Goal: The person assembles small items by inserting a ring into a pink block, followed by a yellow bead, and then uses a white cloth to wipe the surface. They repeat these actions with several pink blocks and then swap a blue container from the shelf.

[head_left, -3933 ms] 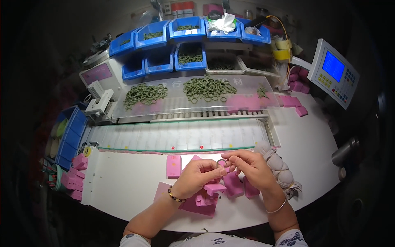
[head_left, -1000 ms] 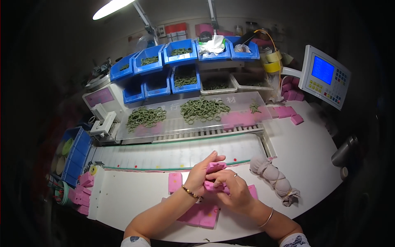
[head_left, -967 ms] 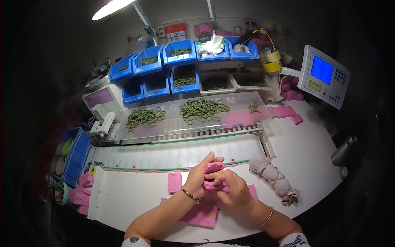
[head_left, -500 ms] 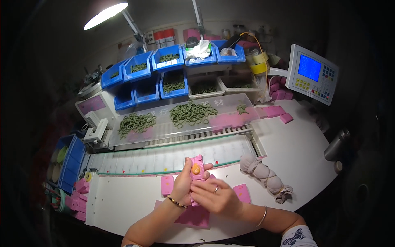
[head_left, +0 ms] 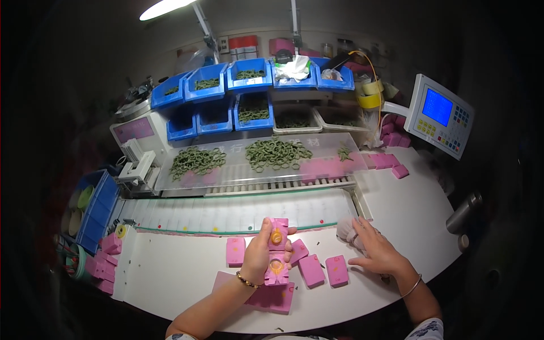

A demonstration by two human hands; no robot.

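My left hand (head_left: 259, 256) holds an opened pink mould (head_left: 276, 254) above the white table. Its two parts lie one above the other, each with a yellowish ring-shaped mark in the middle. Off to the right, my right hand (head_left: 381, 252) has its fingers spread and thumb apart. It is over the twisted grey cloth bundle (head_left: 347, 231) and hides most of it; whether the fingers touch the cloth I cannot tell. Between the hands lie pink mould blocks (head_left: 311, 270), and another pink block (head_left: 235, 251) sits left of my left hand.
Larger pink slabs (head_left: 281, 299) lie under my left wrist. Beyond is a white strip conveyor (head_left: 266, 212), with green rings (head_left: 277, 153) heaped on a clear shelf above it. Blue bins (head_left: 249, 75) stand behind. A control panel (head_left: 436, 113) and a dark bottle (head_left: 464, 212) are at right.
My right hand has left the mould and moved right to the cloth bundle, its fingers now spread. The mould now shows two marked parts. The view has shifted slightly.
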